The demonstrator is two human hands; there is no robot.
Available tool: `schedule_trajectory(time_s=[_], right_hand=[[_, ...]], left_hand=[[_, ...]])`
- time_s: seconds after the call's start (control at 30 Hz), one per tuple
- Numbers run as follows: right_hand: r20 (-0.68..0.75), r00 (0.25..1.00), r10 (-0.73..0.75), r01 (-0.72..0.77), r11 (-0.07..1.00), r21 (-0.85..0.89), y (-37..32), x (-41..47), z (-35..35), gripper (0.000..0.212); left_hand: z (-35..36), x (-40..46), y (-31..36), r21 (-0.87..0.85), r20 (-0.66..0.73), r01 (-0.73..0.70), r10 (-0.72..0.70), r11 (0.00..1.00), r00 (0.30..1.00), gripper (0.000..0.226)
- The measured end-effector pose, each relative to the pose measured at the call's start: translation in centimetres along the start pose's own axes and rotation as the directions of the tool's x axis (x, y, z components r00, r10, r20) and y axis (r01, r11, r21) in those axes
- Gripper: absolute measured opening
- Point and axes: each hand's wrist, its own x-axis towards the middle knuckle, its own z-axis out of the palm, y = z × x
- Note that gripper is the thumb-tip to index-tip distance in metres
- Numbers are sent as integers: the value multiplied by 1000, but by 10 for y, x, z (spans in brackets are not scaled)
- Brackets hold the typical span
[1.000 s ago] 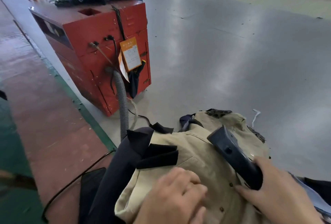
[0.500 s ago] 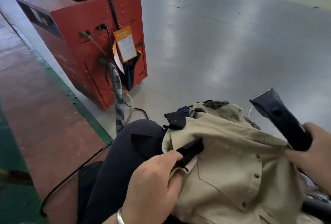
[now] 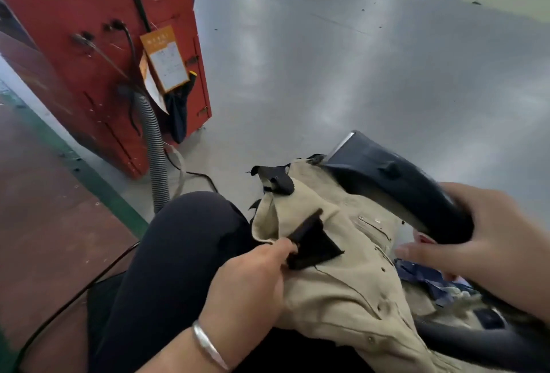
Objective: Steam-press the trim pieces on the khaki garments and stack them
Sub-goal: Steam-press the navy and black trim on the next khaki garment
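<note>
Across our lap, a khaki button-front cotton garment [image 3: 342, 286] lies draped, our left hand [image 3: 253, 280] pinching its black fabric trim tab [image 3: 312, 241] flat. Our right hand [image 3: 488, 238] grips the dark plastic steam-iron head [image 3: 395, 182], lifted off the cloth. We judge pressing is under way; next, the head must come down squarely on that tab, beside the red metal steam cabinet [image 3: 89, 45].

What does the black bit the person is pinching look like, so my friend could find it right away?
Start at the khaki garment lying over the person's lap. Near its upper left edge, the left hand pinches a black trim piece, a flat dark flap. Another black trim piece sits higher up with no hand on it.
</note>
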Motion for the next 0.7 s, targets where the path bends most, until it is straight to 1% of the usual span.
schedule_trajectory(time_s=[0.07,0.1,0.13,0.17,0.23,0.27,0.3,0.33,0.4,0.47,0.57,0.63,0.7], right_hand=[[39,999,-17,14,997,80,-5,12,18,45],[43,999,-14,10,994,105,-6,20,29,40],[43,999,-12,6,993,122,-4,29,39,35],[46,999,-7,1,991,132,-3,36,50,32],[57,998,13,-20,990,137,1,47,66,29],[56,998,29,-36,991,129,4,50,71,28],[52,998,45,-51,991,123,7,52,75,27],[51,997,60,-66,989,130,10,53,77,27],[57,995,79,-88,981,175,14,53,75,27],[59,994,90,-100,974,202,16,50,70,27],[14,997,76,-77,984,158,17,38,64,26],[-68,995,72,-64,991,115,21,25,58,27],[-109,991,75,-68,996,63,25,11,52,32]], left_hand=[[0,-5,0,149,29,81,-86,986,996,28],[-3,-4,2,193,71,116,-132,974,989,24],[-3,-5,2,195,70,121,-136,973,988,24],[-1,-7,0,179,30,102,-109,979,994,27],[3,-8,-3,242,-76,24,-6,970,997,26],[6,-9,-3,286,-130,-32,72,958,989,22],[6,-8,-1,307,-164,-93,149,947,975,17],[9,-8,1,316,-183,-155,220,936,958,16],[17,-9,4,319,-177,-286,353,904,919,25],[21,-9,6,308,-121,-380,432,872,894,30],[23,-9,8,299,-60,-416,452,859,890,36],[22,-10,13,325,-52,-383,421,865,906,38],[22,-11,18,343,-33,-352,386,871,922,38]])
